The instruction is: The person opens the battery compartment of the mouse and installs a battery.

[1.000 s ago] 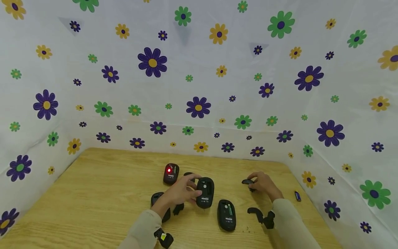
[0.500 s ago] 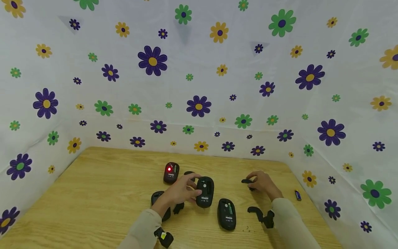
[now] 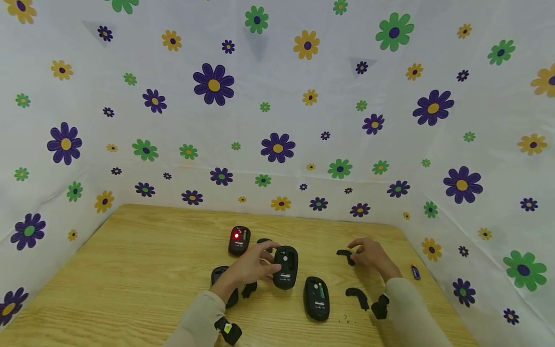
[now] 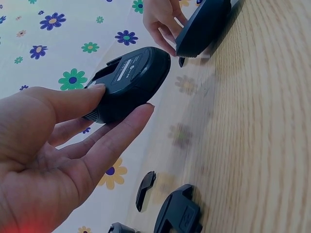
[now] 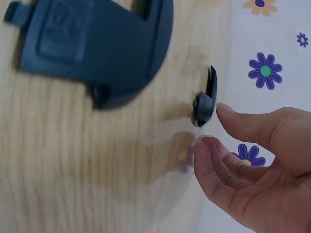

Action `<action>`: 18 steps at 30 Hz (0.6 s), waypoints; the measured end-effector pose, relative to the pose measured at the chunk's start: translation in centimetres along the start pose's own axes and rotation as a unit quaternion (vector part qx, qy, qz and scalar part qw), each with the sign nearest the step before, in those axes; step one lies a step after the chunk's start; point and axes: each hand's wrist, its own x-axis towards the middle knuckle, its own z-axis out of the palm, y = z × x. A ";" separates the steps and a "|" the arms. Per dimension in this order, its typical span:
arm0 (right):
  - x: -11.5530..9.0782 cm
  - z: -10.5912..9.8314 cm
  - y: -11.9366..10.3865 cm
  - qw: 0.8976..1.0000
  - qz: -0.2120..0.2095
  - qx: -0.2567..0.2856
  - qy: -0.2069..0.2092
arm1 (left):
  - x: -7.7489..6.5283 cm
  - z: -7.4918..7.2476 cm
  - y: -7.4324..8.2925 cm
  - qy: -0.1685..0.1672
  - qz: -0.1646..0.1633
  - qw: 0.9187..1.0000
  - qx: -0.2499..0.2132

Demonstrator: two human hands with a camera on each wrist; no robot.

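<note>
My left hand (image 3: 251,266) grips a black computer mouse (image 3: 285,274) between thumb and fingers, above the table. Its underside faces me, with the battery compartment uncovered; the left wrist view shows the mouse (image 4: 133,77) tilted. On the right, my right hand (image 3: 373,255) is beside a small black battery cover (image 3: 346,254) on the table. In the right wrist view, the thumb and fingers are spread just off this cover (image 5: 205,104); whether the thumb tip touches it, I cannot tell. A second battery cover (image 3: 357,295) lies nearer me, large in the right wrist view.
An upturned mouse (image 3: 316,299) with a battery inside lies between my hands. Farther back, another mouse (image 3: 239,246) shows a red light. My left forearm partly hides a third mouse (image 3: 219,273), beside a dark cover (image 3: 249,290). A loose battery (image 3: 416,273) lies near the table's right edge.
My right hand has let go of the small battery cover and drawn slightly back to the right, leaving it on the table. The left hand and its mouse have stayed in place.
</note>
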 end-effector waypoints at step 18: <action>-3.1 -5.0 4.6 1.000 0.013 0.002 0.005 | -0.2 -0.2 0.0 0.001 0.000 1.000 0.011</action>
